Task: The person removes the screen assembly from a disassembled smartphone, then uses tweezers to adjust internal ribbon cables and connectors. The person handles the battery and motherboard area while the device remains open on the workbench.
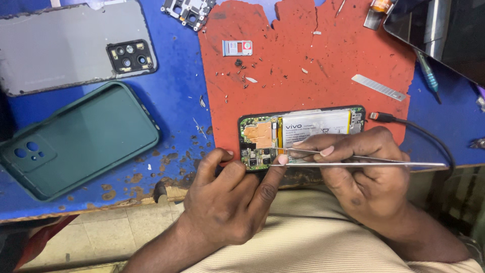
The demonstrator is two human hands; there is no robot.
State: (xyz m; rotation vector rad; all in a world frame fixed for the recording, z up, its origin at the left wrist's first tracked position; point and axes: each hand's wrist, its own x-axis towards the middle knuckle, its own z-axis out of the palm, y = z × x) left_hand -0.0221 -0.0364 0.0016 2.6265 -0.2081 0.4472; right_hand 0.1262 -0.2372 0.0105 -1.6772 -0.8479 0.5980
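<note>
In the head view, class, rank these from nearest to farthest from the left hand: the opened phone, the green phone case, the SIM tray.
From the left hand:
1. Opened phone, touching its fingertips, just above.
2. Green phone case, on the blue mat to the left.
3. SIM tray, far up on the red mat.

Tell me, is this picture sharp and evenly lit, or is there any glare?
Head view: sharp and evenly lit; the opened phone and tweezers in the right hand are crisp, shadows soft; faint sheen on the grey back cover, no harsh glare.

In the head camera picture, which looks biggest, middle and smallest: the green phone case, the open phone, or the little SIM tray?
1. Green phone case
2. Open phone, partly hidden by the hands
3. SIM tray
</note>
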